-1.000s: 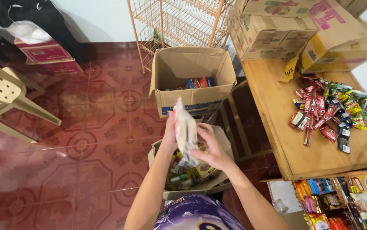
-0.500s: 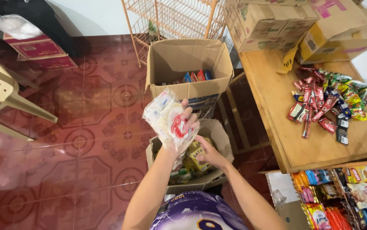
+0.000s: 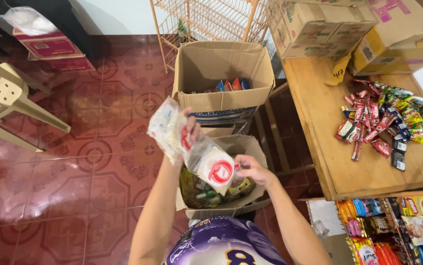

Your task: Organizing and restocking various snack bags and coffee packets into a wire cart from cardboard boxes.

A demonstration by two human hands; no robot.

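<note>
My left hand (image 3: 191, 128) is raised and holds a bunch of clear plastic packets (image 3: 169, 130) with white contents and red round marks. My right hand (image 3: 250, 169) grips the lower end of a hanging packet (image 3: 214, 169) of the same kind. Both hands hover over a small open cardboard box (image 3: 248, 147) on the floor, filled with bottles and packets. A bigger open cardboard box (image 3: 223, 66) with colourful packets in its bottom stands just behind it.
A wooden table (image 3: 327, 132) on the right carries a heap of snack sachets (image 3: 383, 122) and stacked cartons (image 3: 339, 24). A wire rack (image 3: 206, 17) stands behind the boxes, a beige plastic chair (image 3: 5, 98) at left. Hanging snack packs (image 3: 398, 230) fill the lower right.
My left hand has lifted the packets up and to the left. My right hand dropped toward the small box, then took hold of the lowest hanging packet.
</note>
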